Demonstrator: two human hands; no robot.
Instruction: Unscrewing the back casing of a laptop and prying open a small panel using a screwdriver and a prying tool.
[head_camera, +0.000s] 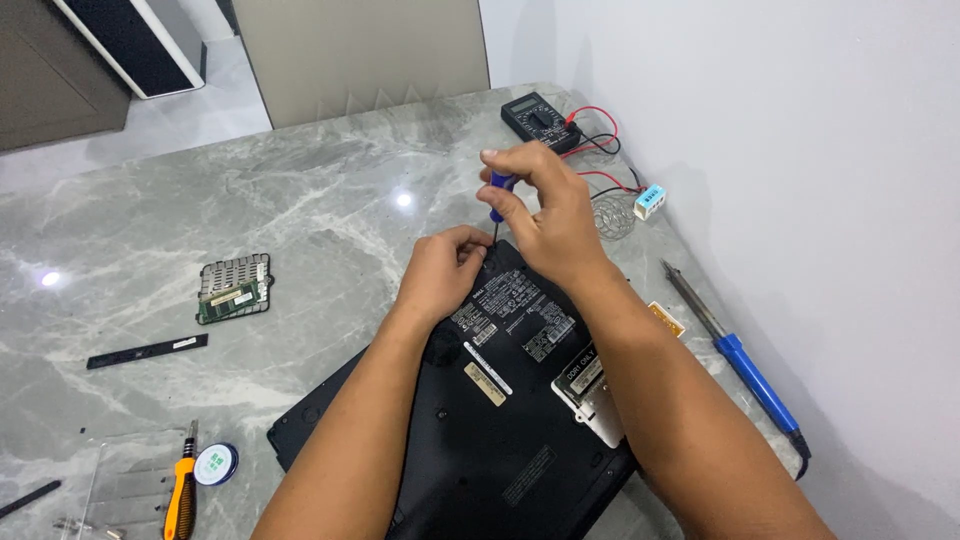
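Gripping a small blue-handled screwdriver (500, 190), the right hand (545, 215) has its fingers (520, 160) closed around the handle top; shaft points down to the far edge of an upturned black laptop (500, 400). Left hand (440, 275) rests on that same far edge, fingers curled and pinched right at the screwdriver tip, touching the case. Can't tell whether they hold anything, the tip area is hidden by them. Laptop lies bottom-up on the grey marble desk (300, 200), labels up, one silver-edged bay cover (590, 395) beside the right forearm.

Around it:
- black multimeter (540, 120) with red and black leads, far side, near the wall
- wire coil stand (612, 215) and small white-blue block (650, 202) just right of the right hand
- blue-handled soldering iron (735, 350) along the wall, right of the laptop
- removed green circuit board (235, 288) and black strip (147, 351), well left
- orange-handled screwdriver (182, 485) and a round tin (216, 464), near left

Both forearms cross over the laptop and cover part of it.
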